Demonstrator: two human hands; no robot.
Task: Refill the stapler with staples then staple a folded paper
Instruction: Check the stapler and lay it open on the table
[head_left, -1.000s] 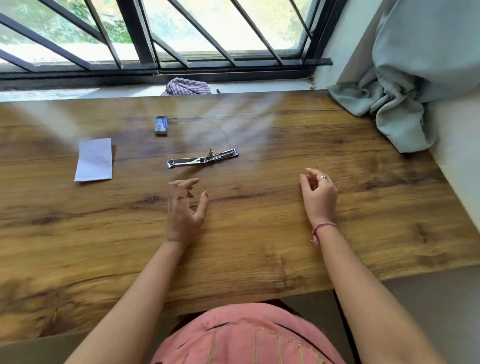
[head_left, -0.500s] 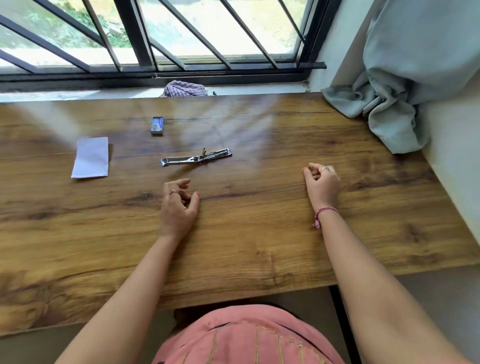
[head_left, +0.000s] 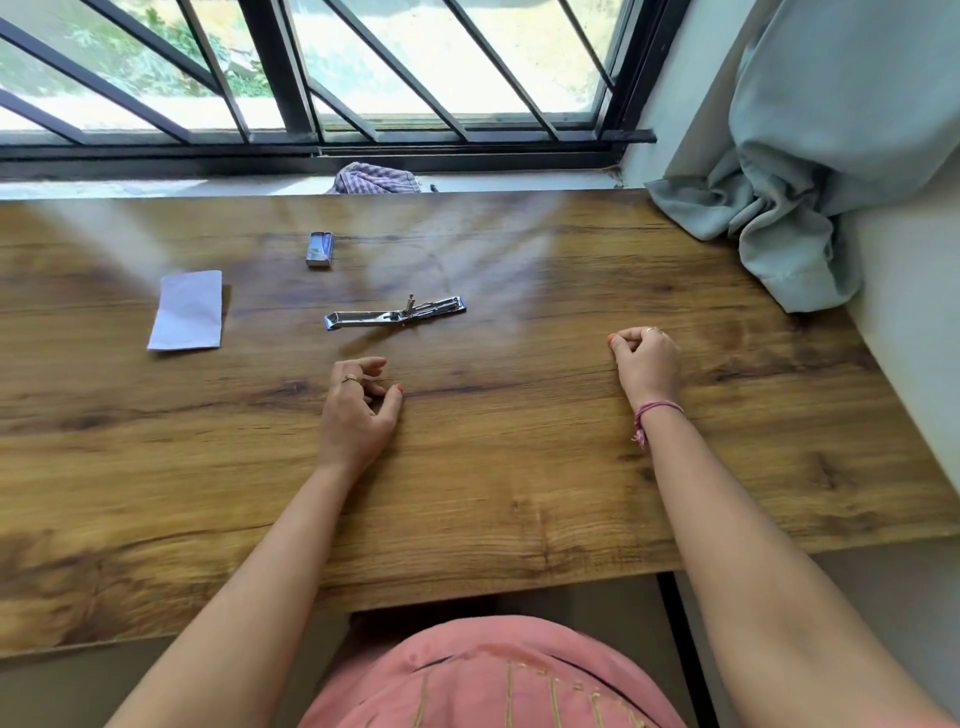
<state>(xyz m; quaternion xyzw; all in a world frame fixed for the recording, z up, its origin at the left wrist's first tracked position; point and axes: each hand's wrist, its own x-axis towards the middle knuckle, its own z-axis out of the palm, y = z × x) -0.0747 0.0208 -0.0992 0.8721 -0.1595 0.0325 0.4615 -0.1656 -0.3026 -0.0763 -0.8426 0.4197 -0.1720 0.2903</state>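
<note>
Your left hand (head_left: 358, 410) rests on the wooden table (head_left: 519, 467) with its fingers loosely curled and nothing between them, the thumb tip touching the wood. Just beyond those fingertips, not touching them, lies the stapler (head_left: 396, 313), swung fully open and flat, its metal length running left to right. Farther beyond your left fingers, past the stapler, sits the small box of staples (head_left: 320, 250), apart from everything else. The folded paper (head_left: 188, 310) lies flat well to the left of your left fingers, clear of the stapler. Your right hand (head_left: 645, 361) sits on the table with its fingers curled tight into the palm, holding nothing that can be seen; the stapler is well to the left of those knuckles. Far beyond both hands, a checked cloth (head_left: 376, 182) rests on the window ledge, and to the right of your right fingers a pale curtain (head_left: 779, 197) bunches onto the table's corner.
</note>
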